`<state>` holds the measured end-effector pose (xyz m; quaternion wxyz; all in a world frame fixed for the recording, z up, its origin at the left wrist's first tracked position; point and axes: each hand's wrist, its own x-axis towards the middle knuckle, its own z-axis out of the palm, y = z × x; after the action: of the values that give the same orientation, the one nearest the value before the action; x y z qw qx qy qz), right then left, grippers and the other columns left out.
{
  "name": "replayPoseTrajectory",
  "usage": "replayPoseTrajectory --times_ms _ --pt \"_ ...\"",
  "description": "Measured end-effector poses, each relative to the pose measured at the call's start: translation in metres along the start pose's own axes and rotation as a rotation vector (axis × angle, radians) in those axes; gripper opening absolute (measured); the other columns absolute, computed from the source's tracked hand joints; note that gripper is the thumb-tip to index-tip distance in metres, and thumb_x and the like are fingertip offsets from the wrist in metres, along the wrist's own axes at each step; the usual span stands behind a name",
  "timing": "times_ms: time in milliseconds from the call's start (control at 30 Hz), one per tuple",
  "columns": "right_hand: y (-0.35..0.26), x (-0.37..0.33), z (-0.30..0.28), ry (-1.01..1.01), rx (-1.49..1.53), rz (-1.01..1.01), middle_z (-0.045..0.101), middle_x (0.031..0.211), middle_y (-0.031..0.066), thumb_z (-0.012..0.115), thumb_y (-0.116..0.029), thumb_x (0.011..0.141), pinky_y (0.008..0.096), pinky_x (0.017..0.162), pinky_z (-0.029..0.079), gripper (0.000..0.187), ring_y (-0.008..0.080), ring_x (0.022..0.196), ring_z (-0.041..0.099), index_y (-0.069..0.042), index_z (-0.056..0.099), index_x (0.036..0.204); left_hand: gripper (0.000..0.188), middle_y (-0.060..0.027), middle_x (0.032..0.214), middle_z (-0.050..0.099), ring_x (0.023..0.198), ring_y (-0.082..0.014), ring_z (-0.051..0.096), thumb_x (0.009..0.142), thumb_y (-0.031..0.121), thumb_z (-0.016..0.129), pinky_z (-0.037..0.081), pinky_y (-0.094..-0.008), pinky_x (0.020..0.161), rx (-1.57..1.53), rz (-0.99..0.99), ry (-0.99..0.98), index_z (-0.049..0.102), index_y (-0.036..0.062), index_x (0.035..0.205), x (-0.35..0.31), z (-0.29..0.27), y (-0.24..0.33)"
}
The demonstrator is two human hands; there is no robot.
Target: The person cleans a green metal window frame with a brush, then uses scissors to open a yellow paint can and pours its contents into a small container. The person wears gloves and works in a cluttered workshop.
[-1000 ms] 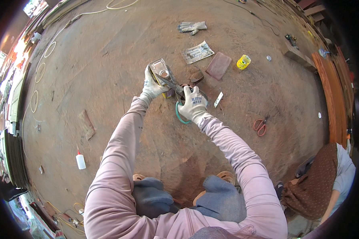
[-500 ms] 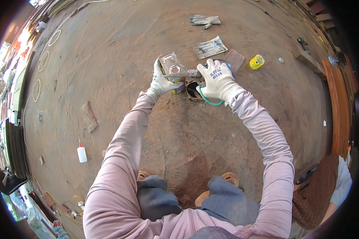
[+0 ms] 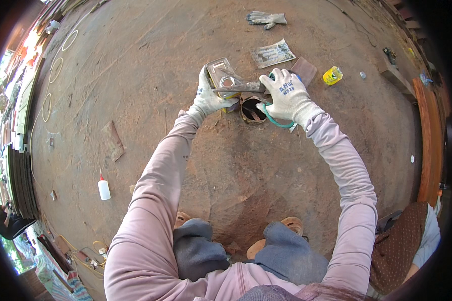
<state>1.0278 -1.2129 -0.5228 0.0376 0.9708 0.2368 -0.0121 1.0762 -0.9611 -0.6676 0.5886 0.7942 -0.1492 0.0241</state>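
My left hand (image 3: 206, 98), in a white work glove, is closed around the side of a rectangular metal tin (image 3: 219, 69). The tin has a round opening in its top and some yellow low on its side. My gloved right hand (image 3: 290, 95) grips a pair of scissors (image 3: 251, 87) with green loop handles. Their dark blades reach left across the near part of the tin's top; whether they cut into it I cannot tell. Just below the blades stands a round, dark, open container (image 3: 252, 111) with something inside that I cannot make out.
Beyond my hands lie a printed sheet (image 3: 273, 53), a glove (image 3: 266, 19) and a brown flat piece (image 3: 304, 70). A yellow can (image 3: 332, 76) stands to the right. At left are a white red-tipped bottle (image 3: 103, 189) and a brown strip (image 3: 113, 140). Another person's sleeve (image 3: 429, 236) shows lower right.
The view has shifted slightly, so things on the ground sit a little differently. My right hand and the scissors have moved slightly right, and more of the round container shows. Both grips remain.
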Motion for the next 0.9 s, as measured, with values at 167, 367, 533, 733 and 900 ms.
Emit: replayPoseTrajectory --times_ms 167,367,533,733,900 --pt "0.009 -0.005 0.005 0.010 0.001 0.015 0.055 0.122 0.0192 0.071 -0.059 0.077 0.0476 0.097 0.044 0.075 0.0350 0.117 0.054 -0.011 0.056 0.132 0.139 -0.0158 0.145 0.040 0.132 -0.0271 0.046 0.051 0.032 0.097 0.037 -0.0421 0.116 -0.059 0.007 -0.037 0.005 0.0036 0.151 0.001 -0.001 -0.004" --pt "0.014 0.002 0.003 -0.039 -0.013 -0.049 0.054 0.128 0.0205 0.070 -0.059 0.077 0.0472 0.099 0.043 0.076 0.0356 0.120 0.053 -0.011 0.055 0.134 0.138 -0.0142 0.145 0.040 0.132 -0.0258 0.047 0.052 0.029 0.098 0.038 -0.0418 0.115 -0.036 0.041 -0.047 0.004 0.0052 0.151 0.004 -0.002 -0.009" --pt "0.020 0.002 0.002 -0.074 0.027 -0.037 0.051 0.136 0.0227 0.070 -0.059 0.078 0.0476 0.105 0.040 0.078 0.0377 0.127 0.049 -0.012 0.053 0.138 0.141 -0.0140 0.144 0.040 0.131 -0.0260 0.048 0.050 0.030 0.098 0.040 -0.0420 0.114 -0.054 0.033 -0.040 0.004 0.0049 0.151 0.002 -0.002 -0.006" --pt "0.022 -0.004 0.008 0.081 -0.006 -0.059 0.051 0.129 0.0195 0.073 -0.056 0.077 0.0481 0.101 0.042 0.077 0.0368 0.122 0.051 -0.012 0.053 0.137 0.141 -0.0149 0.145 0.040 0.132 -0.0265 0.048 0.050 0.033 0.099 0.041 -0.0418 0.113 -0.069 0.004 -0.027 0.006 0.0042 0.152 0.002 -0.002 -0.002" --pt "0.026 0.002 0.006 0.033 0.011 -0.086 0.054 0.130 0.0197 0.072 -0.054 0.079 0.0473 0.100 0.044 0.070 0.0350 0.121 0.052 -0.014 0.055 0.133 0.142 -0.0150 0.146 0.039 0.133 -0.0264 0.047 0.049 0.033 0.099 0.041 -0.0412 0.113 0.016 0.048 -0.049 0.007 0.0041 0.153 0.004 -0.006 -0.002"
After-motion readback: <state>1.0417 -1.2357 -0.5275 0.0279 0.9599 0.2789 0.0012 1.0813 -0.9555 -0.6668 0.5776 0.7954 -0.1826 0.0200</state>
